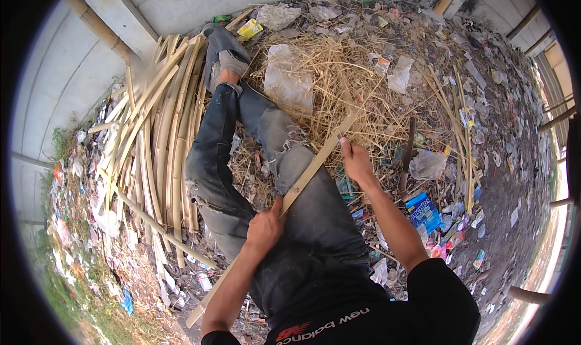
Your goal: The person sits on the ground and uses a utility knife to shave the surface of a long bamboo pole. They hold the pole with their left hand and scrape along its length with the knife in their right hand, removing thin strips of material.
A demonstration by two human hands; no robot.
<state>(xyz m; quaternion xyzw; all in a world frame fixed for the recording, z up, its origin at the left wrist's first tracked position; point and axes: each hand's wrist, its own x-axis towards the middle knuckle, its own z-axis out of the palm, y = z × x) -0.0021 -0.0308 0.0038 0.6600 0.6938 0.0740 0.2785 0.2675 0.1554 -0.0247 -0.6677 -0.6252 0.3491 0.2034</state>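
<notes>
A long split bamboo strip (311, 168) slants across my thigh, from the straw pile down past my left forearm to the lower left. My left hand (264, 230) is closed round it near my lap, index finger laid along the strip. My right hand (358, 161) is closed beside the strip's upper part, thumb up against its edge. A small dark bit shows at that thumb tip; what the fingers hold is hidden. To the right of this hand lies a dark, curved, blade-like tool (408, 154) on the ground.
A heap of long bamboo strips (172, 145) lies left of my bent legs. Straw-like shavings (339, 72) are piled ahead, with a pale plastic sheet (287, 72) on them. Litter and a blue packet (423, 212) lie to the right. Concrete wall panels (242, 0) stand behind.
</notes>
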